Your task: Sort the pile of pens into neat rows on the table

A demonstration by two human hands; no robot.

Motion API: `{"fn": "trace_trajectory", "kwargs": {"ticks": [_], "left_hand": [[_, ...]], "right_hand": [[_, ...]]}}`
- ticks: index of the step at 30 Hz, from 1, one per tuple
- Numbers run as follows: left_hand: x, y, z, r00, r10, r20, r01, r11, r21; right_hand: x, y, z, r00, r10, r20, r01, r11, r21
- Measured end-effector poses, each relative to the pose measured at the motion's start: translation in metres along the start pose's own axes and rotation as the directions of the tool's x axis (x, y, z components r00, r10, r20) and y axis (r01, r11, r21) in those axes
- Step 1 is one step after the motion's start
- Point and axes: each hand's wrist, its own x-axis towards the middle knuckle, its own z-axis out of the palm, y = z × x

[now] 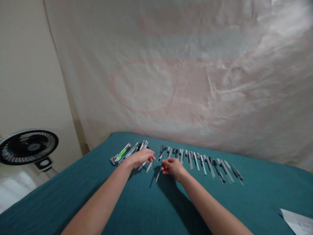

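Several pens lie on a teal table cloth [137,202]. A bunched pile of pens [127,151] sits at the left, one with a green barrel. A spread row of pens [207,164] runs to the right. My left hand [140,158] rests over the right end of the pile, fingers curled on a pen there. My right hand [173,168] is just right of it, fingers pinched on a thin pen [158,173] that points toward me. A loose pen [149,167] lies between the hands.
A black fan [28,147] stands off the table's left edge. A white paper sheet [298,222] lies at the table's near right corner. A wrinkled pale cloth [186,71] hangs behind the table.
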Motion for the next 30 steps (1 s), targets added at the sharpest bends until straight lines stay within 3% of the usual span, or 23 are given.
{"fn": "trace_trajectory", "kwargs": {"ticks": [4, 8, 13, 18, 24, 30], "left_hand": [[-0.001, 0.0, 0.0, 1.0, 0.003, -0.025, -0.003, 1.0, -0.006], [-0.002, 0.001, 0.0, 1.0, 0.024, -0.011, -0.025, 0.999, -0.027], [-0.001, -0.002, 0.003, 0.999, 0.034, -0.013, -0.034, 0.999, -0.026], [0.004, -0.008, 0.01, 0.995, 0.083, -0.061, -0.079, 0.995, 0.06], [0.011, -0.016, 0.025, 0.985, 0.139, -0.101, -0.123, 0.981, 0.15], [0.016, -0.026, 0.038, 0.976, 0.179, -0.123, -0.146, 0.96, 0.239]], "right_hand": [[0.001, 0.017, 0.026, 0.997, 0.046, 0.064, -0.038, 0.991, -0.127], [0.011, 0.021, 0.037, 0.999, 0.005, 0.049, 0.004, 0.982, -0.191], [0.012, 0.019, 0.035, 0.998, -0.027, 0.057, 0.038, 0.978, -0.205], [-0.006, 0.017, 0.027, 0.996, -0.039, 0.086, 0.055, 0.98, -0.191], [-0.033, 0.013, 0.023, 0.985, -0.078, 0.156, 0.099, 0.986, -0.134], [-0.037, 0.016, 0.021, 0.986, -0.103, 0.132, 0.121, 0.983, -0.135]]}}
